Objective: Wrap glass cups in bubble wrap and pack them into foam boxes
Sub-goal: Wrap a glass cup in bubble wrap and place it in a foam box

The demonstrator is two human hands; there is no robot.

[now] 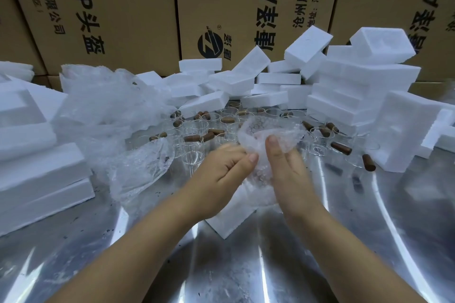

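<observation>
Both my hands hold a bundle of bubble wrap (261, 140) above the metal table; a glass cup seems to be inside it, but I cannot see it clearly. My left hand (221, 174) pinches the wrap's lower left side with thumb and fingers. My right hand (288, 170) grips the right side, thumb pressed on top. Under my hands lies a white foam box (229, 219). Behind the bundle stand several clear glass cups (194, 155) with brown wooden handles (341, 148) lying among them.
Foam boxes are stacked at the left (37, 155) and piled at the back and right (357, 86). A heap of bubble wrap sheets (105, 110) lies at the left. Cardboard cartons (123, 7) form a wall behind. The shiny metal table (246, 265) reaches toward me.
</observation>
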